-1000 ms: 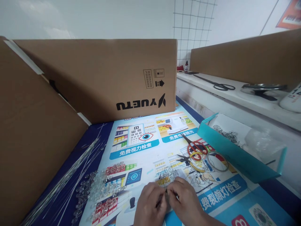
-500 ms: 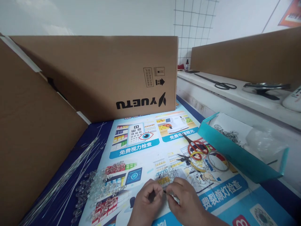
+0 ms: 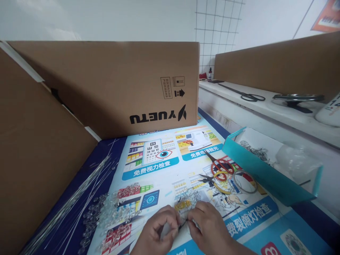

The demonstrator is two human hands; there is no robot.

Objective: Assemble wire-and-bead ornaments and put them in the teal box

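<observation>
At left lie long thin wires [image 3: 79, 194], then clear beads [image 3: 114, 212]; the two hands [image 3: 159, 230] [image 3: 208, 225] are near together, fingers pinching a small dark piece [image 3: 183, 224] before a wire tangle [image 3: 190, 196], with red-handled scissors [image 3: 221, 168] and teal box [image 3: 271, 170] to right.

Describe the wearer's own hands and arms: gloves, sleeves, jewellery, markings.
Left hand and right hand: both bare, five-fingered human hands, no gloves. No rings, bracelet, watch, cables or markings visible. The visible bit of right forearm has no sleeve. The left forearm is out of frame, so sleeve unknown there. Nail detail too small to tell.
</observation>
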